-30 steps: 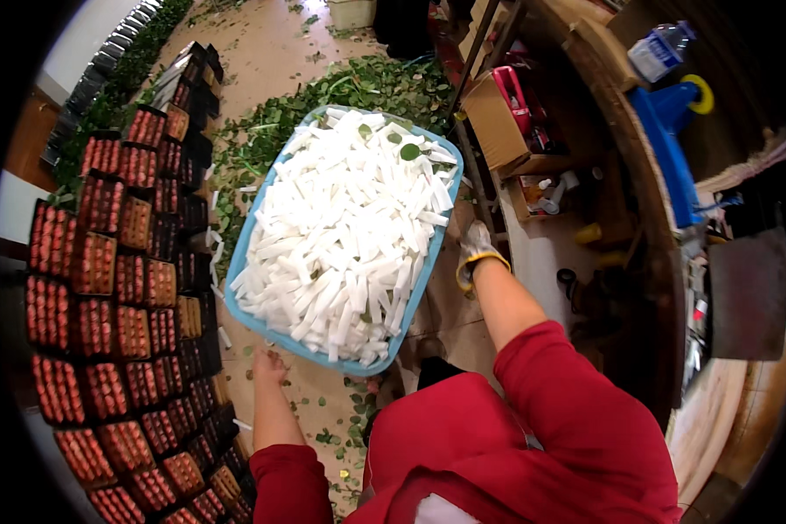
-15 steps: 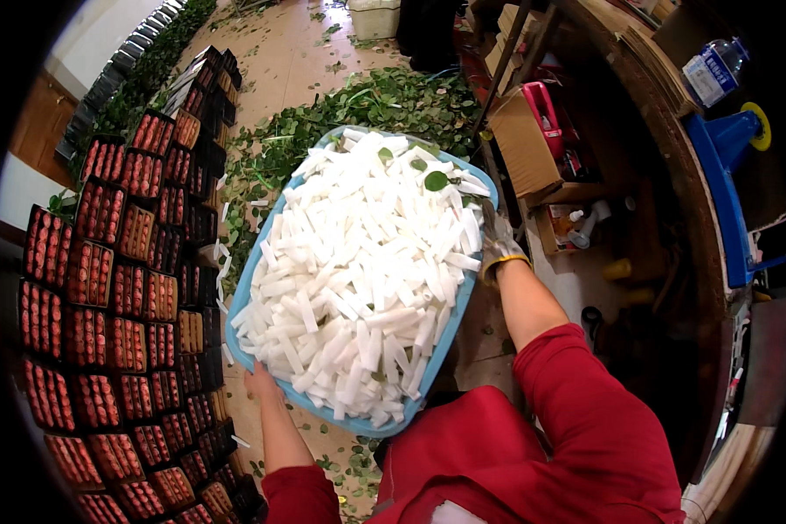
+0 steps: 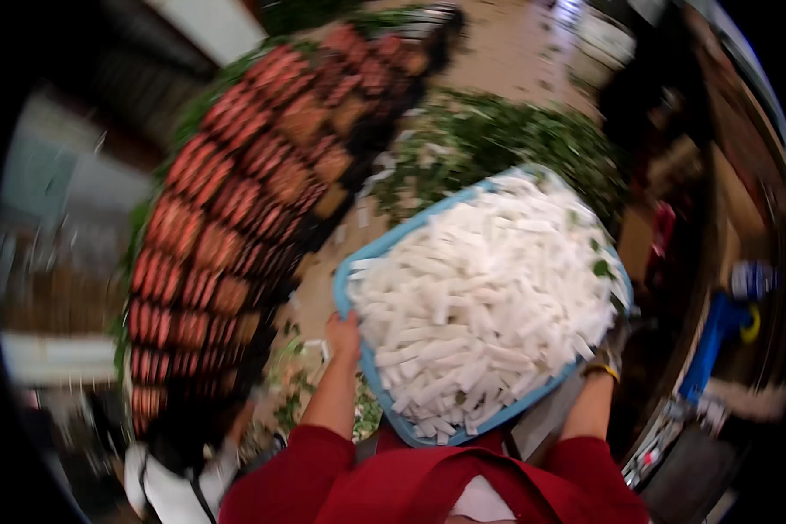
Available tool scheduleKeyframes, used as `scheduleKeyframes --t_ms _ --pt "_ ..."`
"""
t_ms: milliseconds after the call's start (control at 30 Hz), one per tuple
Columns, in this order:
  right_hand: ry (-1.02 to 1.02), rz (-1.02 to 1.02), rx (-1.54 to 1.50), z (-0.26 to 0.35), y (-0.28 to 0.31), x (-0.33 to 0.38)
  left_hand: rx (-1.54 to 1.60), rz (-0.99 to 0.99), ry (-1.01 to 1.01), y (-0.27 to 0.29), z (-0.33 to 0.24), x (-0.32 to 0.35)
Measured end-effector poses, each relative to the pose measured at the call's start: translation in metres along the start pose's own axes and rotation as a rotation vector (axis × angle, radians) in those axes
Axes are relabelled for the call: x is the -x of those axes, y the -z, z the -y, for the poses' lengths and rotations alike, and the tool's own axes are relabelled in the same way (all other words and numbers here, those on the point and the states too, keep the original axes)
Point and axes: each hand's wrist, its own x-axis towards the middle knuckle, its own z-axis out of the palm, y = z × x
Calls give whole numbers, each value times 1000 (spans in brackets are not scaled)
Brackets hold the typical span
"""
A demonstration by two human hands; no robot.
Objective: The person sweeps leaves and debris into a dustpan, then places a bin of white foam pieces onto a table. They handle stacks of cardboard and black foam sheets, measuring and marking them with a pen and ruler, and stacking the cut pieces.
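A blue plastic tub, heaped with short white tube-like pieces, is held in front of my body, tilted a little. My left hand grips its left rim, with the thumb side showing and the other fingers hidden behind the wall. At the right side, my right hand, in a greyish glove with a yellow cuff, holds the tub's edge; its fingers are mostly hidden and blurred. A few green leaves lie on top of the white pieces near the right rim.
To the left rises a long stack of black trays with rows of red, flower-like heads. Green leaves cover the floor beyond the tub. A person is at the lower left. A blue stand and a bottle are on the right.
My view has swung to the left, so the tray stack and tub appear farther right. The tub stays in both hands. A person has come into view at the lower left.
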Motion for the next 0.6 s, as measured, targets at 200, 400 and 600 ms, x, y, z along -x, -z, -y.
scheduleKeyframes --t_ms 200,400,600 --pt "107 62 170 31 -78 14 -113 -161 33 34 21 29" --pt "323 173 247 55 -153 71 -38 -165 -95 48 -26 32" --pt "593 242 278 95 -206 151 -149 -70 -286 91 -90 13"
